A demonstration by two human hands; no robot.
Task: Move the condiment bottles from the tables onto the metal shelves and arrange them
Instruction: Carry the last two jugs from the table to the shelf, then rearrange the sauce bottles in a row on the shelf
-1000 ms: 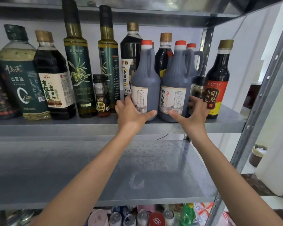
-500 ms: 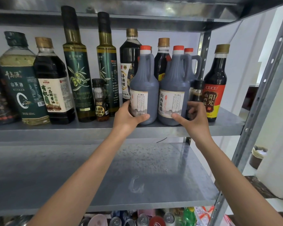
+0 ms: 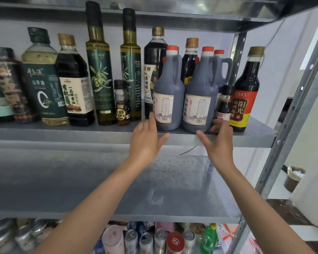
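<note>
Your left hand [image 3: 146,143] holds nothing, its straight fingertips [image 3: 151,116] touching the left side of the left grey jug [image 3: 168,99]; your right hand [image 3: 219,143] grasps nothing either, thumb spread, fingers [image 3: 216,126] a little bent beside the base of the right grey jug [image 3: 200,99]. Both jugs stand upright, just beside each other, at the front edge of the metal shelf [image 3: 99,133], with taller dark bottles [image 3: 155,57] behind them.

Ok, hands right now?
Left hand: open, fingertips against the left grey jug.
Right hand: open, fingers beside the right grey jug.
</note>
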